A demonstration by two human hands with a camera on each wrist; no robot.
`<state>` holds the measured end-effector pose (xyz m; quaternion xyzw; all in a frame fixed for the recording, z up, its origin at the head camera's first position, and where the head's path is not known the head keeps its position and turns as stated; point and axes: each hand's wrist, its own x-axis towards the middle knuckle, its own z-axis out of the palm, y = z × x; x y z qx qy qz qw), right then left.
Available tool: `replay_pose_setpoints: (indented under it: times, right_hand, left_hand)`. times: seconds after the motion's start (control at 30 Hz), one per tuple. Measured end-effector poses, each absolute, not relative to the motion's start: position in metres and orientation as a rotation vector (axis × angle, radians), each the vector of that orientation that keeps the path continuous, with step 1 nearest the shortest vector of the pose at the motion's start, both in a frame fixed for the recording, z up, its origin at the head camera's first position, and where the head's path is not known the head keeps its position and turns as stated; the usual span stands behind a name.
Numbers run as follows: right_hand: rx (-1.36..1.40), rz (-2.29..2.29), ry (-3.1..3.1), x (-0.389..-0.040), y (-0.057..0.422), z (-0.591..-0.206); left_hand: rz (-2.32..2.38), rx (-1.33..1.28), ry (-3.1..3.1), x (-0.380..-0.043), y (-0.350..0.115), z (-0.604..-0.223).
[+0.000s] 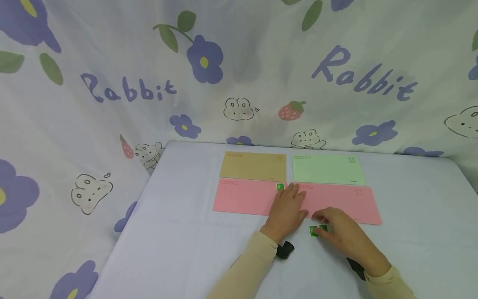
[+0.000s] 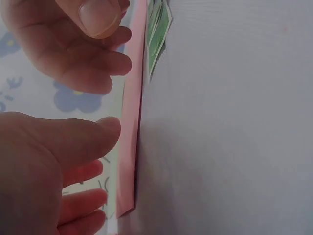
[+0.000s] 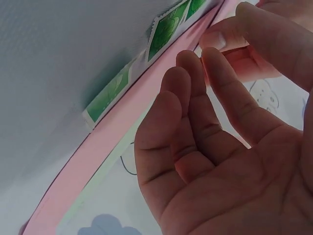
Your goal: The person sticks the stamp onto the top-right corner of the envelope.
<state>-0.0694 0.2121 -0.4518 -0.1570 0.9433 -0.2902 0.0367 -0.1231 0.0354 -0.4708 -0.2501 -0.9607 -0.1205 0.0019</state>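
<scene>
My left hand (image 1: 284, 215) rests with fingers extended across the inner ends of two pink envelopes, the left one (image 1: 240, 198) and the right one (image 1: 345, 203). A green stamp (image 1: 280, 187) lies at the left envelope's upper right corner, just beyond the fingertips. My right hand (image 1: 345, 234) hovers at the right envelope's front edge, fingers loosely bent, its thumb over loose green stamps (image 1: 313, 231) on the table. The right wrist view shows several stamps (image 3: 168, 30) along the pink edge and nothing between the right hand's fingers (image 3: 159, 120).
Behind the pink envelopes lie a brown envelope (image 1: 252, 167) and a light green one (image 1: 326, 170). A white cloth covers the table (image 1: 179, 232). A printed curtain (image 1: 257, 62) with flowers and rabbits hangs behind and to the left.
</scene>
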Motion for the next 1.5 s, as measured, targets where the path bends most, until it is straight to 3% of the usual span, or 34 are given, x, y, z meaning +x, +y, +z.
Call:
replay_pose_setpoints:
  times: [1.5]
  right_hand:
    - [-0.497, -0.787, 2.924, -0.0713, 0.2107, -0.46]
  left_hand:
    - [-0.219, -0.843, -3.039, -0.1197, 0.0394, -0.4706]
